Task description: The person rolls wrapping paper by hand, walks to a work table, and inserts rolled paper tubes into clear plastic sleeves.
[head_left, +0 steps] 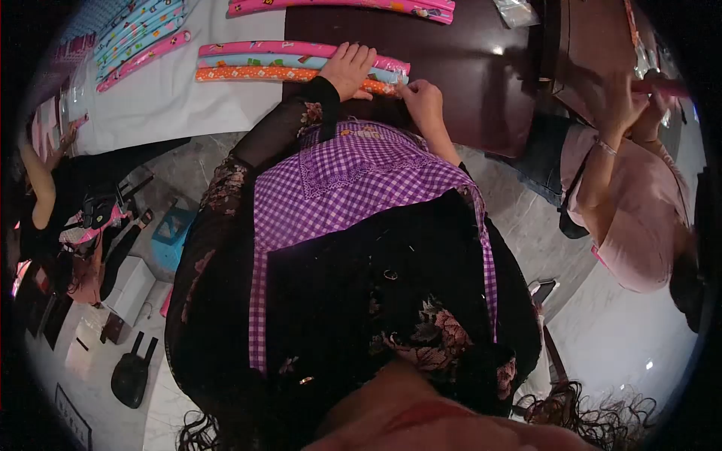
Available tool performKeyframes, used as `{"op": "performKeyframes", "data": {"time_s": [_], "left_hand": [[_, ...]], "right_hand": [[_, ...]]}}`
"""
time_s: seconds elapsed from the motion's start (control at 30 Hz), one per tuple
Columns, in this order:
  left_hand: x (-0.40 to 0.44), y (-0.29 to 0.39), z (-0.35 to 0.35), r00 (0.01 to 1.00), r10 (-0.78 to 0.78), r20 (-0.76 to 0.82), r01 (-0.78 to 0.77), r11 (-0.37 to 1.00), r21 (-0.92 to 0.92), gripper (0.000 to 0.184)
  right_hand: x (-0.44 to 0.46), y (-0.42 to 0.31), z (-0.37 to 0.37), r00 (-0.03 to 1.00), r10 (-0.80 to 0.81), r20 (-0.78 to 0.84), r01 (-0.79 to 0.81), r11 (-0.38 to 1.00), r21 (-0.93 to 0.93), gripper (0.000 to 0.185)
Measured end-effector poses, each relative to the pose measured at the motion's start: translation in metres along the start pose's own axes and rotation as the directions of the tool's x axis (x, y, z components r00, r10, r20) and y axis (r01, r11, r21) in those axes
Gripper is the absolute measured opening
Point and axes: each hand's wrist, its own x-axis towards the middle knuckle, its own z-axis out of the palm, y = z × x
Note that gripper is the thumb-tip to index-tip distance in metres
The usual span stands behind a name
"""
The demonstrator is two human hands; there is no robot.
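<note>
Three patterned rolls lie side by side across the table in front of me: a pink roll (256, 48), a light blue roll (263, 62) and an orange roll (248, 74). Something clear and shiny, like plastic film, shows at their right ends. My left hand (348, 71) rests flat across the rolls with its fingers stretched out. At the right end of the orange roll, the thumb and fingers of my right hand (423, 101) are pinched together. Exactly what lies between those fingertips is partly hidden.
A further pink roll (338, 7) lies at the far edge. On the white cloth (173, 113) at left is a stack of blue rolls (139, 41). The dark tabletop (481, 98) extends right. A co-worker in a pink top (635, 210) handles something at right; another person (45, 188) is at left.
</note>
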Motion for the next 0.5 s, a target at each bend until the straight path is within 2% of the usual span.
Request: {"op": "performKeyframes", "data": {"time_s": [0.17,0.23,0.27,0.33,0.5], "left_hand": [[0.003,0.000,-0.004,1.000,0.003,0.000,-0.003,1.000,0.000,0.103],[0.004,0.001,-0.010,0.983,-0.012,0.185,0.014,1.000,-0.010,0.105],[0.004,0.001,-0.007,0.983,-0.009,0.185,0.011,1.000,-0.011,0.105],[0.001,0.000,0.000,1.000,0.010,-0.015,-0.009,1.000,0.020,0.104],[0.001,-0.001,0.001,1.000,-0.003,0.010,0.003,0.999,0.036,0.103]], "right_hand": [[-0.009,-0.012,-0.006,0.997,0.079,-0.023,-0.080,0.997,-0.024,0.040],[-0.010,-0.012,-0.006,0.999,0.040,-0.026,-0.042,0.998,-0.051,0.039],[-0.011,-0.014,-0.006,0.999,0.043,-0.028,-0.045,0.998,-0.051,0.039],[-0.011,-0.018,-0.005,0.996,0.058,-0.063,-0.064,0.994,-0.093,0.037],[-0.009,-0.017,0.001,0.996,0.069,-0.053,-0.073,0.995,-0.071,0.038]]}}
